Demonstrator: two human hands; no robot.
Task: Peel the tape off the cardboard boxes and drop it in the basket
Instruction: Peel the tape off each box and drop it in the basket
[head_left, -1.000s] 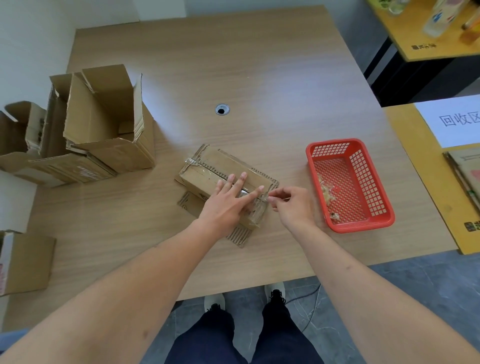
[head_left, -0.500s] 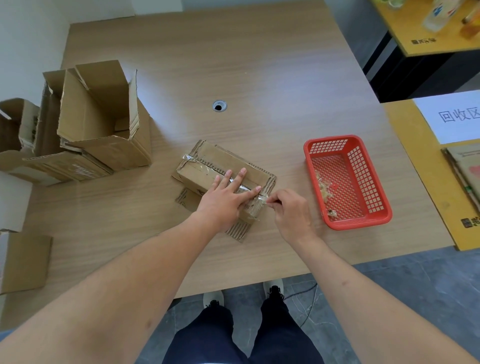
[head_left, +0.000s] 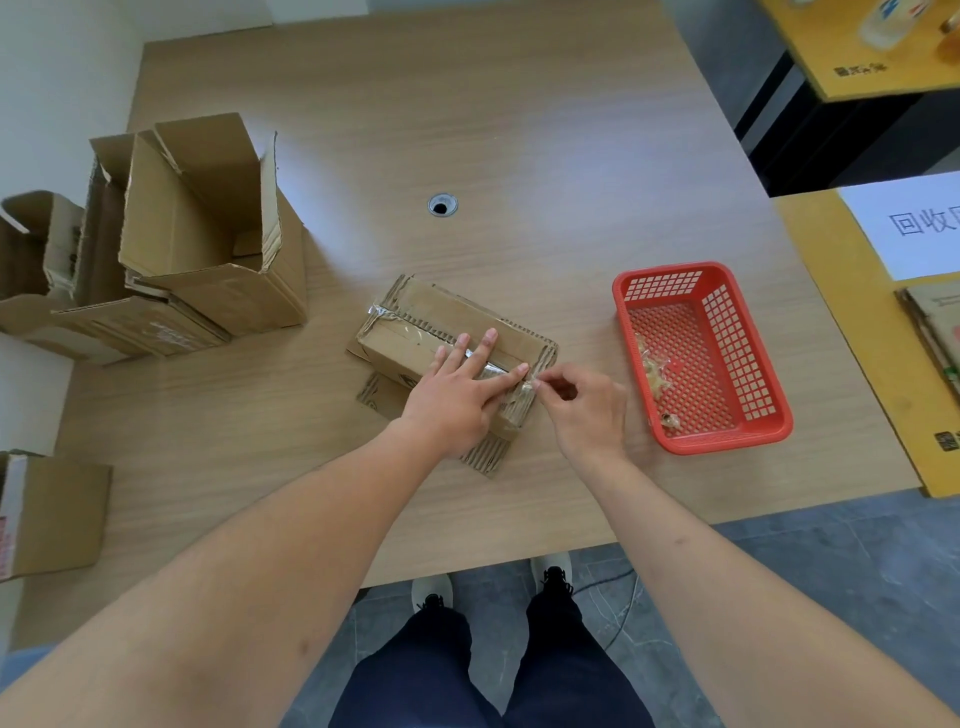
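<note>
The cardboard box (head_left: 441, 338) is pressed flat to the bench (head_left: 519, 130) by the left hand (head_left: 457, 395), fingers straight; the tape (head_left: 527, 385) end at its right edge is pinched by the right hand (head_left: 584, 410). The tape is judged thin, light and tear-prone; the lifted end is best gripped; the basket (head_left: 748, 441) stands just right.

Office-like recycling workspace, wooden desk (head_left: 519, 130) with cable grommet (head_left: 442, 204), printed recycling sign (head_left: 914, 228)

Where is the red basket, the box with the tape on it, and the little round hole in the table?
red basket (head_left: 670, 270): head view, on its far rim.
taped box (head_left: 441, 306): head view, on its bare cardboard top.
round hole (head_left: 442, 206): head view, on its dark middle.
</note>
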